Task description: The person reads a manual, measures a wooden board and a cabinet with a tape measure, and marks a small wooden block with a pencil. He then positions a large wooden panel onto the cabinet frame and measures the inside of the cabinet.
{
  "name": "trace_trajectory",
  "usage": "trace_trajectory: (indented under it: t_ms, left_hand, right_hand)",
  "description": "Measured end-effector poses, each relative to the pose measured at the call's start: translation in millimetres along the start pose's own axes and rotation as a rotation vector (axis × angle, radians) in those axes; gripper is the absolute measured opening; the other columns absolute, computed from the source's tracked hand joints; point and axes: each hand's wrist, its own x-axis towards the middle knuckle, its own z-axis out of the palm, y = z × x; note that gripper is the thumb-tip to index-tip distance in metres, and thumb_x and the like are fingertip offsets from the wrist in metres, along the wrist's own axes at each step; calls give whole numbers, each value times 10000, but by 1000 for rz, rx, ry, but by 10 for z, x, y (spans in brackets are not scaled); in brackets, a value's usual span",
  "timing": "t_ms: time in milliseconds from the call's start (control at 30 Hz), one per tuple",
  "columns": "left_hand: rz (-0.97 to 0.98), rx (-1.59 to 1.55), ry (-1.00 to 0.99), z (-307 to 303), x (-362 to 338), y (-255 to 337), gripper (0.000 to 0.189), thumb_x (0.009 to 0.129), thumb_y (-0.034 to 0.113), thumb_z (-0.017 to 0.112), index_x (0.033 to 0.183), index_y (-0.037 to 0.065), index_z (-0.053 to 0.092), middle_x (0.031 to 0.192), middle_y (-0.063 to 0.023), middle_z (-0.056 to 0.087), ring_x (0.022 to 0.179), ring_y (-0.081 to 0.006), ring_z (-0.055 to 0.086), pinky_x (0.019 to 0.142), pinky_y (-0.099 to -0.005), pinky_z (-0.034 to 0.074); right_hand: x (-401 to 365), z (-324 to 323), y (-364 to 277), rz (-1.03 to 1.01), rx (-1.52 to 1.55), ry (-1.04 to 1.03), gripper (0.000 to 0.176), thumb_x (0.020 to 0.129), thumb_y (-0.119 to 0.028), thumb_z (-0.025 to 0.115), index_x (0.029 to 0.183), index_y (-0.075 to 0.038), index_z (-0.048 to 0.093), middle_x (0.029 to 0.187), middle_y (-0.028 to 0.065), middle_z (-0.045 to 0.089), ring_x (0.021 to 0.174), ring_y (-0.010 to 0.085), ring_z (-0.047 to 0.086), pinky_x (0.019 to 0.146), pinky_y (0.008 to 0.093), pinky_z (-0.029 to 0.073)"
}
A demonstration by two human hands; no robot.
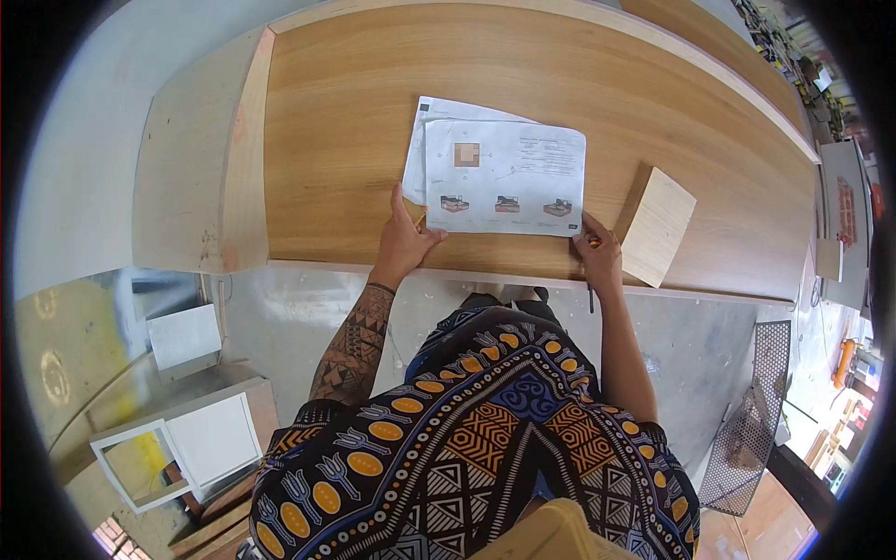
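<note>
Two printed sheets lie overlapped on a wood-grain panel (336, 140). The upper sheet (504, 177) carries a square plan drawing and a row of small furniture pictures; the lower sheet (415, 140) shows along its left and top. My left hand (408, 238) rests at the lower left corner of the sheets, thumb and forefinger spread apart. A small yellow stick (420, 217) shows between them, mostly hidden. At the lower right corner, my right hand (602, 257) has its fingers curled around a thin dark pencil (591, 301), with orange showing near the fingers.
A pale wood block (659, 227) sits on the panel right of my right hand. Light wooden edging (653, 42) borders the panel. On the floor at lower left are a white frame (140, 467) and a white board (184, 336). A perforated metal sheet (747, 429) leans at lower right.
</note>
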Motion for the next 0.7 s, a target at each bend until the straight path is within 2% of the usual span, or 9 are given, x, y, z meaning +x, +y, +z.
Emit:
trace_trajectory:
  t_ms: [200,267,300,367,400,467,700]
  left_hand:
    - [-5,-32,13,4,-21,14,1205,785,222,930,1634,-25,112,1263,-266,681,934,-315,725,854,-406,580]
    - [-22,-100,-14,-41,-54,88,1171,788,202,928,1627,-29,144,1343,-285,644,1044,-344,715,926,-420,570]
    - [-21,-101,-14,-19,-49,50,1171,788,202,928,1627,-29,144,1343,-285,644,1044,-344,715,926,-420,570]
    - [33,-100,32,36,-41,-22,1137,788,182,925,1615,-38,178,1402,-298,609,1181,-376,682,1015,-434,543]
    - [33,-101,33,24,-47,-5,1137,788,182,925,1615,-38,178,1402,-298,609,1181,-376,682,1015,-434,543]
    - [-11,-159,-4,3,-56,30,1119,785,177,925,1607,-44,199,1434,-311,580,1277,-398,636,1075,-438,514]
    - [-1,-136,12,33,-38,-26,1104,782,177,924,1597,-56,217,1440,-312,568,1292,-402,622,1073,-440,513]
  right_hand:
    - [-5,11,23,-1,-25,12,525,882,-156,769,1400,-98,704,979,132,645,903,236,643,866,371,543]
    - [-3,5,8,5,-32,14,528,880,-158,770,1401,-104,705,991,136,645,910,239,644,872,371,543]
    - [2,9,24,0,-26,13,526,881,-163,771,1400,-107,706,1004,141,646,920,241,646,879,373,542]
    - [18,15,58,-7,-20,11,525,881,-167,771,1399,-110,708,1018,146,648,931,243,647,885,375,541]
    - [27,23,72,-1,-15,6,523,882,-169,771,1398,-115,710,1013,144,645,929,243,647,887,376,541]
    - [38,27,104,3,-10,1,521,883,-171,772,1398,-120,711,1009,142,643,927,242,647,889,376,540]
    - [5,7,6,24,-25,7,520,882,-170,772,1395,-115,712,1003,139,642,913,244,650,889,378,543]
